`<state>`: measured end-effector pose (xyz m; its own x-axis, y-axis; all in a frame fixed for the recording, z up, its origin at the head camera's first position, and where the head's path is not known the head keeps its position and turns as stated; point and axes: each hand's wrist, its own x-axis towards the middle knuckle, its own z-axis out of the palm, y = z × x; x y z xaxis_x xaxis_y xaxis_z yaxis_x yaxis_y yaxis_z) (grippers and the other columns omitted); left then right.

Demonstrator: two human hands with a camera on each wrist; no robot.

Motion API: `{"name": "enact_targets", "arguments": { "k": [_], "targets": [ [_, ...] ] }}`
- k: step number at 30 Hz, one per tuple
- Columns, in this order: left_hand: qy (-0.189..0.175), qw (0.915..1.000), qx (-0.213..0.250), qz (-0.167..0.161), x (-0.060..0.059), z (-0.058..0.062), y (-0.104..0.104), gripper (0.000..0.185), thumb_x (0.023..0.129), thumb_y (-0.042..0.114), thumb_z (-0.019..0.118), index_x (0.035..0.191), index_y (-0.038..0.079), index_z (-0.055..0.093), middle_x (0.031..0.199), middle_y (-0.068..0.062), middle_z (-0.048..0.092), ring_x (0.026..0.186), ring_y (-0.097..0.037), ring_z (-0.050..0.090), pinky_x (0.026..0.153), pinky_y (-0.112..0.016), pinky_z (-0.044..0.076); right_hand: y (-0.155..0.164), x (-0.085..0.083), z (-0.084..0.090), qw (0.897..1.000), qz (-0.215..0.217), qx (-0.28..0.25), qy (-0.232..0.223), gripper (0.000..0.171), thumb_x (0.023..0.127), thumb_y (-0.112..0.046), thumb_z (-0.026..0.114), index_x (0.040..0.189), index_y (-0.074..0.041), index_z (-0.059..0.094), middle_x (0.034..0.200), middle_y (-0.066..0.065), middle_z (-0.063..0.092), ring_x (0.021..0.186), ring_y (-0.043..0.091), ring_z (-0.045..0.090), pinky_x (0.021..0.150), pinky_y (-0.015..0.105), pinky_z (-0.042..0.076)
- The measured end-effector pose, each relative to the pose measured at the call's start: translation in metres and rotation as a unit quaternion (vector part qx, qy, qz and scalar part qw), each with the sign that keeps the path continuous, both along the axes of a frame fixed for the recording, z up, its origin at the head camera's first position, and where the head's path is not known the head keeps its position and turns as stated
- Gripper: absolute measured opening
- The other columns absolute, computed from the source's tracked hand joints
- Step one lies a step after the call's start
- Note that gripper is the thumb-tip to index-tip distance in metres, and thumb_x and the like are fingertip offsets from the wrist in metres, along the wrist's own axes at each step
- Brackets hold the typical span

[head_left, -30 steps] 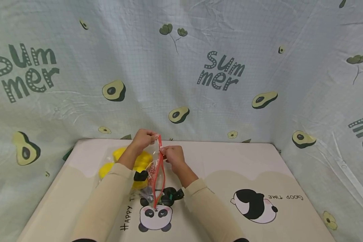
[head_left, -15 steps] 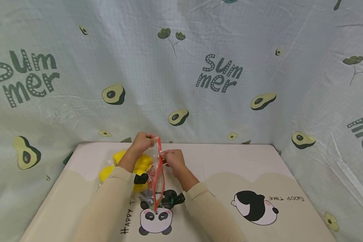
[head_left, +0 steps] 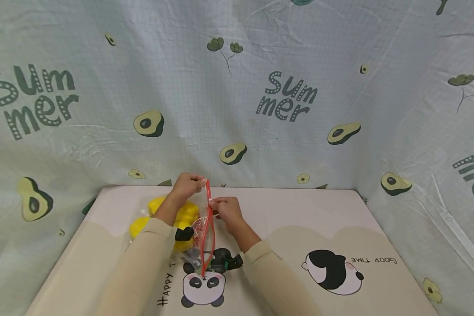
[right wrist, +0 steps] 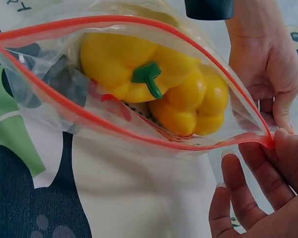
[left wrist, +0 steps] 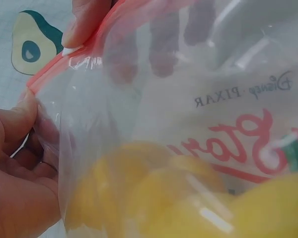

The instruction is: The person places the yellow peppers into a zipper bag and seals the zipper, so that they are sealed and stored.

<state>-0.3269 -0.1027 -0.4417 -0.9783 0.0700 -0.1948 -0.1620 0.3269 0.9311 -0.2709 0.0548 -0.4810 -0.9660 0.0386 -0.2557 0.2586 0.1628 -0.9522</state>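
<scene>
A clear zip bag (left wrist: 89, 129) with a red zip strip (head_left: 208, 228) stands on the table, left of centre. Yellow bell peppers (right wrist: 129, 64) lie inside it, one with a green stem. At the far end of the strip, my left hand (head_left: 186, 186) pinches the bag's corner between thumb and finger. My right hand (head_left: 227, 210) pinches the strip a little nearer, at a small white slider (left wrist: 72, 50). From there toward me the bag's mouth gapes, as the right wrist view shows. Beyond the slider the strip's two edges lie together.
The table (head_left: 284, 210) has a pale printed cover with a panda (head_left: 203, 287) and a black-and-white animal (head_left: 333, 272). Avocado-print cloth (head_left: 181, 87) hangs behind it and along the sides. Black wrist mounts (head_left: 184, 233) sit on both arms.
The head view has tilted up slightly, so everything sits a little lower in it. Both hands keep their pinch on the zip bag, with hardly any movement along the strip.
</scene>
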Motion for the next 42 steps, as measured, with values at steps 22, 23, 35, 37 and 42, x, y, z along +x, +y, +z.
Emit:
{"name": "enact_targets", "arguments": {
  "k": [22,23,35,37,42],
  "targets": [
    [-0.008,0.9998,-0.018,0.006,-0.001,-0.001,0.000,0.032,0.108,0.023,0.057,0.125,-0.002,0.068,0.118,-0.021,0.064,0.105,-0.029,0.057,0.108,-0.046,0.048,0.009,0.001,-0.009,0.998,0.040,0.016,0.044,0.023,0.098,-0.020,0.071,0.106,-0.001,0.081,0.096,0.013,0.081,0.080,0.020,0.078,0.092,0.042,0.064],
    [-0.008,0.9998,-0.017,0.007,-0.001,-0.001,0.000,0.032,0.108,0.023,0.057,0.126,-0.002,0.068,0.120,-0.021,0.064,0.107,-0.030,0.058,0.110,-0.048,0.048,0.009,0.001,-0.009,0.998,0.043,0.017,0.046,0.023,0.098,-0.020,0.071,0.106,-0.001,0.081,0.096,0.013,0.081,0.080,0.020,0.078,0.092,0.042,0.064],
    [-0.012,0.9998,-0.010,0.015,-0.001,0.001,-0.001,0.033,0.108,0.023,0.057,0.127,-0.003,0.067,0.119,-0.018,0.064,0.106,-0.029,0.058,0.113,-0.049,0.048,0.011,0.005,-0.008,0.997,0.054,0.015,0.049,0.022,0.098,-0.018,0.071,0.104,0.000,0.081,0.095,0.014,0.081,0.079,0.021,0.078,0.091,0.042,0.064],
    [-0.014,0.9997,-0.007,0.017,-0.001,0.001,-0.002,0.033,0.108,0.023,0.057,0.127,-0.002,0.067,0.116,-0.016,0.064,0.106,-0.029,0.058,0.113,-0.048,0.048,0.012,0.005,-0.009,0.997,0.055,0.014,0.049,0.022,0.098,-0.018,0.072,0.104,0.000,0.081,0.094,0.014,0.081,0.078,0.020,0.078,0.090,0.042,0.064],
    [-0.010,0.9997,-0.002,0.021,-0.002,0.001,-0.002,0.033,0.108,0.022,0.057,0.126,-0.003,0.067,0.112,-0.015,0.063,0.101,-0.027,0.056,0.103,-0.042,0.049,0.012,0.005,-0.008,0.997,0.063,0.013,0.050,0.022,0.098,-0.017,0.071,0.104,0.001,0.081,0.094,0.015,0.081,0.076,0.018,0.077,0.089,0.044,0.065]
  ]
}}
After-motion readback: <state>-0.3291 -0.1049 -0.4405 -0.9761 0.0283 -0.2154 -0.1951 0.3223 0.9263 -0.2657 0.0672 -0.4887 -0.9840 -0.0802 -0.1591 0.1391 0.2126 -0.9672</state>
